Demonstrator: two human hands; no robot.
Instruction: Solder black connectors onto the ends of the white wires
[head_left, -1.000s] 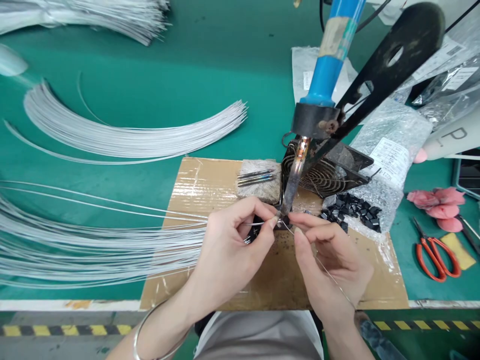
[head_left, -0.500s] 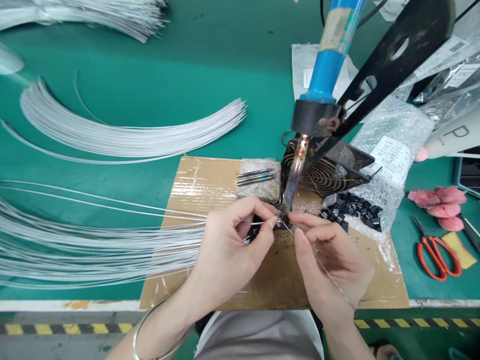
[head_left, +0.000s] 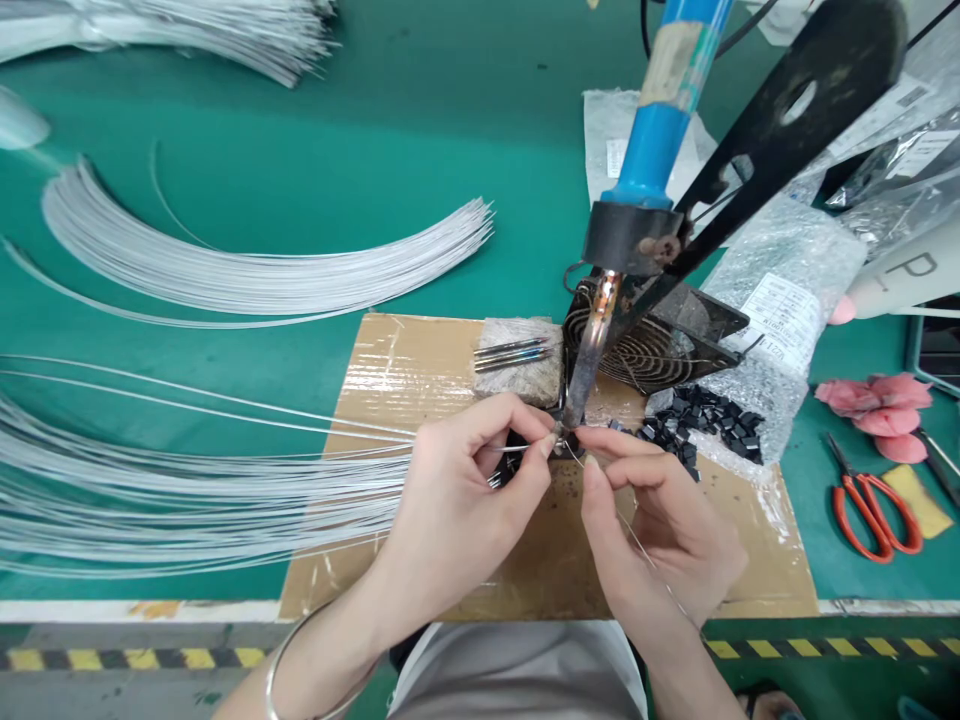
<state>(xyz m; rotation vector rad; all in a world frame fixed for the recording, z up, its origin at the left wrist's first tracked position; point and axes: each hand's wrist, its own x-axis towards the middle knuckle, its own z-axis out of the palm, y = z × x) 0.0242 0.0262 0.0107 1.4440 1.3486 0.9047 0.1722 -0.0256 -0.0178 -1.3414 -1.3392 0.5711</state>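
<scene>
The bench is big, flat, smooth and green. On it lies a square-cornered sheet of brown cardboard, shiny on top. Long, thin loose wires spread over both at the left. Past them, a thick wire bundle bends like a smile. A soldering iron leans down, with a round blue handle and a dull metal rod. A bumpy, see-through bubble bag lies at the right.

The left hand is pinched narrow on one straight white wire, right by the iron's tip. The right hand has its thumb and finger close together on a bendy silver wire, which runs up to that same tip. I can't tell what touches there.

Behind the hands is a black fan with rings. Red-handled pliers lie far right. Small black bits sit in a pile.

The cardboard's front edge meets the bench's front edge, close to the person. Bare cardboard shows between the wrists, but the fingertips have little room, with the iron just above.
</scene>
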